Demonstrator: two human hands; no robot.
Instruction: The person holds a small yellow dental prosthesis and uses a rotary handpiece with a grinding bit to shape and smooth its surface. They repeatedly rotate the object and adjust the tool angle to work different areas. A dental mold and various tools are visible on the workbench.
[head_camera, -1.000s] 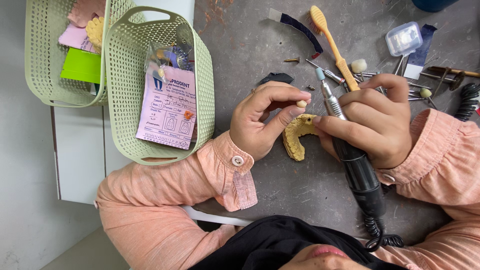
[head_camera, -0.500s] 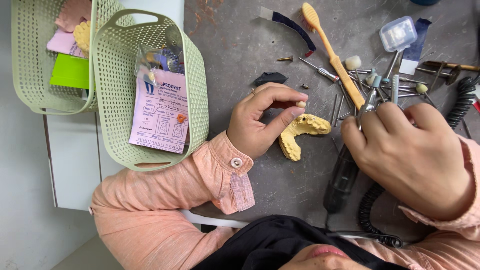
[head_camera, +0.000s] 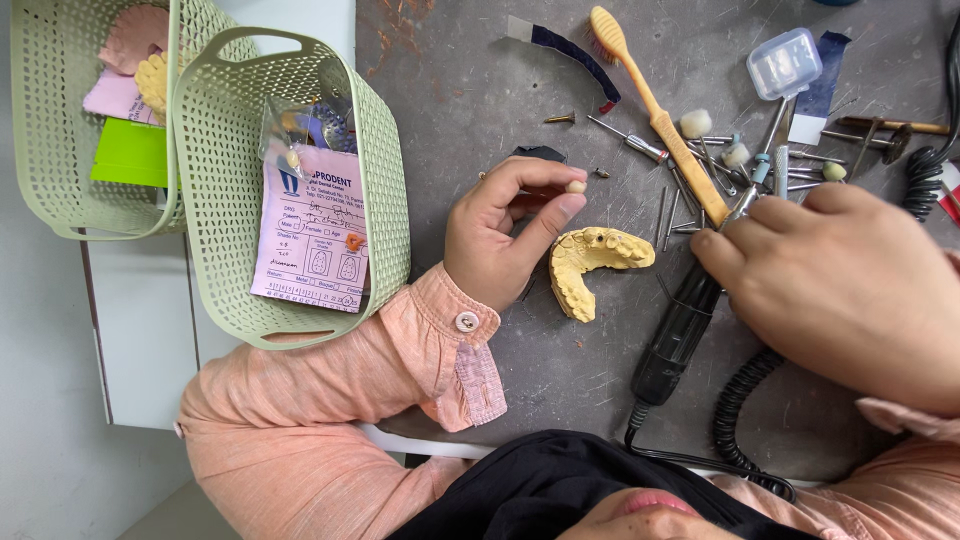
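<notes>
My left hand (head_camera: 505, 235) pinches a small tooth-shaped piece (head_camera: 576, 186) between thumb and forefinger, just above a yellow plaster dental arch model (head_camera: 590, 265) lying on the grey bench. My right hand (head_camera: 850, 295) rests on a black rotary handpiece (head_camera: 680, 335) that lies on the bench, its tip hidden under my fingers. A coiled black cable (head_camera: 735, 405) runs from the handpiece toward me.
An orange toothbrush (head_camera: 655, 115), several metal burs (head_camera: 700, 190) and a small clear plastic box (head_camera: 783, 62) lie at the back right. Two green mesh baskets (head_camera: 385, 200) stand at the left; the nearer one holds a pink paper slip (head_camera: 315, 235).
My right hand has lowered the handpiece away from the plaster model onto the bench. My left hand has let go of the model and now holds only the small tooth piece.
</notes>
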